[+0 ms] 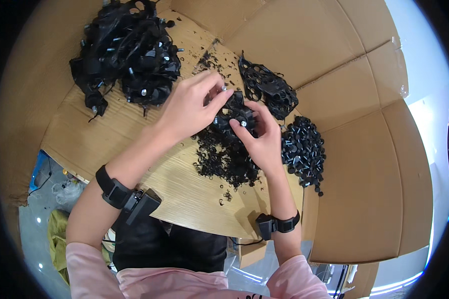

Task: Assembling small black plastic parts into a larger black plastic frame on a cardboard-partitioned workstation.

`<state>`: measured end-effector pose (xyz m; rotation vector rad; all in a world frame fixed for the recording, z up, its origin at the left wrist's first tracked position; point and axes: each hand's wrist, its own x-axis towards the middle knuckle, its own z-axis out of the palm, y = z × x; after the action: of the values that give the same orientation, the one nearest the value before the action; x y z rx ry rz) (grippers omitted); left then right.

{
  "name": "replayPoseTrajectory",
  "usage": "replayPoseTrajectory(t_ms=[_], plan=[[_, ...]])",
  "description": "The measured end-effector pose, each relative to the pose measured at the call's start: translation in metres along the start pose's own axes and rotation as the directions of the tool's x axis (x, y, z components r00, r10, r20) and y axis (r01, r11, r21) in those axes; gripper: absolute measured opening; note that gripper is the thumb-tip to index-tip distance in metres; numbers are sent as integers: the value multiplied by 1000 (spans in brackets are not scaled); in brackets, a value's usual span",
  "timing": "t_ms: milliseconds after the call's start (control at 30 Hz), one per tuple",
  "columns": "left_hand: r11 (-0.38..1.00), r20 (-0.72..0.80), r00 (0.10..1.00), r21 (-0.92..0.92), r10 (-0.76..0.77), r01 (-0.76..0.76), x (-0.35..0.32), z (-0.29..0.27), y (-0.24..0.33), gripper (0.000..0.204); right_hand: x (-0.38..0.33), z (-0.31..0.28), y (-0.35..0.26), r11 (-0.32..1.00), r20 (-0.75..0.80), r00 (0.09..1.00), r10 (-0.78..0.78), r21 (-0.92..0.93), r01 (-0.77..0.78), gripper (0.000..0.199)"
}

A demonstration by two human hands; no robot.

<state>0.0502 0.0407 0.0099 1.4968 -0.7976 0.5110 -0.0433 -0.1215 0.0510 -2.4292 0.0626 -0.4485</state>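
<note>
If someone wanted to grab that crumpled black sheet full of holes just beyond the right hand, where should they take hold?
Probably pinch the black sheet at its narrow upper-left end, coming from the near, left side: it tapers there, and the cardboard wall rises right behind it. The wider lower-right end looks crumpled and sits near the heap of small black pieces.

My table (179, 184): pale wood-grain top, near edge just in front of my lap. Upper left of frame, big tangled heap of black webbing (119, 55) with silvery studs. Upper centre, scattered black scraps (209, 61); right of them, crumpled black perforated sheet (269, 87). Centre, mound of small black rings (224, 154), few stray rings (225, 196) below. Right of centre, pile of black-headed studs (303, 152).
</note>
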Motion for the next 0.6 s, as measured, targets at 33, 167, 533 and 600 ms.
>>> replayPoseTrajectory(t_ms=[33,167,533,600], plan=[[996,67,997,80,28,-33,0,-1,3,14,-2,-9,-3,981,-100,984,-146,-143,131,39],[979,170,985,197,23,-56,-2,-3,22,27,-6,-46,-18,845,-162,878,-449,-396,359,41],[982,249,961,-169,120,-79,-10,16,26,49,-23,-48,-11,833,-112,846,-521,-284,475,48],[956,379,921,-294,93,24,-9,21,25,48,-22,-46,-10,816,-71,832,-550,-256,517,47]])
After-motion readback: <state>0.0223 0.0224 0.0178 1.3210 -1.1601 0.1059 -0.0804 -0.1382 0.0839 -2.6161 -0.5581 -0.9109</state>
